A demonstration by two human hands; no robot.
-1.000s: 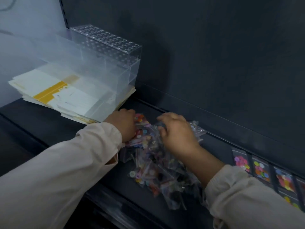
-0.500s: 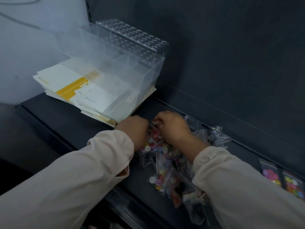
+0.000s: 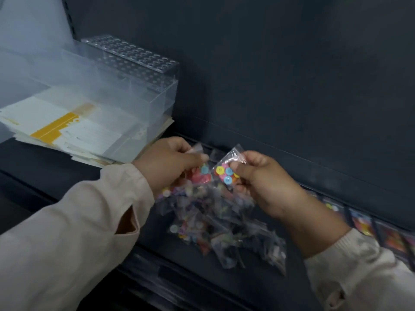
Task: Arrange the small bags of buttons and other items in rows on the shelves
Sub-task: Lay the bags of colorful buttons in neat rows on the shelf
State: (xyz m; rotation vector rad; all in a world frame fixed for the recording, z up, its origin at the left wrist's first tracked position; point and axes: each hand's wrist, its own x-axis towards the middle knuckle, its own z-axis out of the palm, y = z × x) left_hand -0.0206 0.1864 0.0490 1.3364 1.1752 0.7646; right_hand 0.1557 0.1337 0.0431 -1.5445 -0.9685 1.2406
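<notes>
A loose pile of small clear bags of buttons (image 3: 222, 227) lies on the dark shelf (image 3: 56, 176) in front of me. My left hand (image 3: 167, 162) pinches a bag of red and blue buttons (image 3: 201, 172) just above the pile. My right hand (image 3: 267, 182) holds a second bag of yellow, blue and pink buttons (image 3: 225, 172) by its upper corner, lifted off the pile. The two held bags hang side by side, almost touching. A row of laid-out button bags (image 3: 363, 223) runs along the shelf at the right, partly hidden by my right forearm.
A clear acrylic organiser (image 3: 125, 86) with a perforated top sits at the back left on a stack of white and yellow paper cards (image 3: 67, 131). The dark back panel (image 3: 292, 75) rises behind the pile. The shelf's front lip (image 3: 179, 279) runs below the pile.
Both hands have come up out of the pile, each with one bag of buttons pinched in its fingers. The camera view has shifted, so the organiser sits further right in the frame.
</notes>
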